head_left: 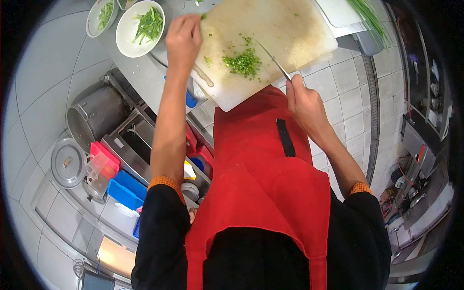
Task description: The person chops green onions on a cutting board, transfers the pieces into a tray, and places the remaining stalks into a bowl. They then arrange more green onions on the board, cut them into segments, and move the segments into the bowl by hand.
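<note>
In my right hand (305, 104) is the handle of a kitchen knife (274, 59). Its thin blade points up and left over the cutting board (309, 29). Finely chopped green onion (242, 63) lies in a small heap left of the blade, with loose bits scattered around it. My left hand (183, 41) is at the board's left edge, its fingers curled together and pointing down; whatever they may hold is hidden. Just below that hand rests a second knife with a pale handle (203, 76), partly behind my forearm.
Left of the board stand a white bowl of cut green stalks (126, 36) and a smaller bowl (91, 21). Long green onions (369, 21) lie at the upper right. A large metal pot (99, 116) and blue bins (126, 191) are at lower left.
</note>
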Demonstrator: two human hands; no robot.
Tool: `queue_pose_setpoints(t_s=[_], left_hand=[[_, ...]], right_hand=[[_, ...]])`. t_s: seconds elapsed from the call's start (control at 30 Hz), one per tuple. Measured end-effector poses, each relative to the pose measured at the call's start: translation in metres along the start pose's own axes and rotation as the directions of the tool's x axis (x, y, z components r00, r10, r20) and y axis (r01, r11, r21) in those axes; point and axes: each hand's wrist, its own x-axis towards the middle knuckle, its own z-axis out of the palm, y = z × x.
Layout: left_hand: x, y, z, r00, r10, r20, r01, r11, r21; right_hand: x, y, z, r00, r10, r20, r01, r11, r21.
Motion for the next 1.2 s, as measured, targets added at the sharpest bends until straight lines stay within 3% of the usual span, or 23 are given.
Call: queue_pose_setpoints(t_s=[0.07, 0.13, 0.27, 0.33, 0.4, 0.43, 0.5, 0.63, 0.73, 0.93, 1.07, 1.13, 1.17, 1.2], left_hand=[[0.023, -0.013, 0.003, 0.997, 0.072, -0.003, -0.072, 0.997, 0.034], [0.042, -0.017, -0.002, 0.986, -0.066, 0.151, 0.067, 0.998, -0.001], [0.046, -0.002, -0.019, 1.000, -0.002, -0.005, 0.002, 1.000, 0.000], [0.028, 0.019, -0.048, 0.955, 0.063, 0.290, -0.016, 0.987, -0.159], [0.003, 0.027, -0.067, 0.892, 0.241, 0.383, -0.183, 0.966, -0.180], [-0.010, 0.029, -0.073, 0.889, 0.246, 0.385, -0.191, 0.966, -0.175], [-0.032, 0.033, -0.074, 0.854, 0.137, 0.502, 0.002, 0.964, -0.266], [-0.041, 0.023, -0.053, 0.895, 0.102, 0.435, 0.025, 0.961, -0.277], [-0.014, 0.007, -0.032, 0.907, 0.254, 0.337, -0.191, 0.959, -0.210], [0.049, -0.029, 0.011, 0.952, 0.174, 0.253, -0.159, 0.984, -0.080], [0.084, -0.002, 0.006, 0.985, 0.131, 0.111, -0.131, 0.991, -0.007], [0.091, 0.017, -0.013, 0.992, -0.024, 0.124, 0.038, 0.993, -0.108], [0.087, 0.023, -0.021, 0.993, -0.018, 0.116, 0.031, 0.993, -0.110], [0.076, 0.026, -0.028, 0.965, -0.191, 0.180, 0.204, 0.977, -0.055]], right_hand=[[0.010, -0.003, -0.003, 0.999, -0.021, -0.034, 0.021, 1.000, -0.007], [0.019, -0.006, -0.007, 1.000, 0.031, -0.005, -0.031, 0.999, -0.030], [0.027, -0.007, -0.012, 0.994, 0.111, 0.011, -0.111, 0.993, -0.042], [0.025, -0.002, -0.012, 0.995, 0.100, -0.013, -0.100, 0.994, -0.038], [0.022, 0.002, -0.010, 0.996, 0.086, -0.034, -0.087, 0.996, -0.024], [0.021, 0.003, -0.010, 0.996, 0.086, -0.036, -0.086, 0.996, -0.018], [0.020, 0.005, -0.010, 0.995, 0.086, -0.040, -0.087, 0.996, -0.015], [0.024, 0.003, -0.015, 0.996, 0.078, -0.036, -0.079, 0.996, -0.033], [0.028, 0.003, -0.016, 0.996, 0.082, -0.037, -0.082, 0.996, -0.015], [0.047, 0.002, -0.016, 0.997, 0.059, -0.054, -0.062, 0.997, -0.043], [0.068, -0.004, -0.025, 0.993, 0.040, -0.113, -0.051, 0.994, -0.098], [0.079, -0.005, -0.035, 0.991, 0.059, -0.122, -0.076, 0.987, -0.139], [0.086, -0.004, -0.039, 0.989, 0.078, -0.129, -0.099, 0.981, -0.169], [0.091, 0.003, -0.042, 0.988, 0.072, -0.136, -0.095, 0.981, -0.171]])
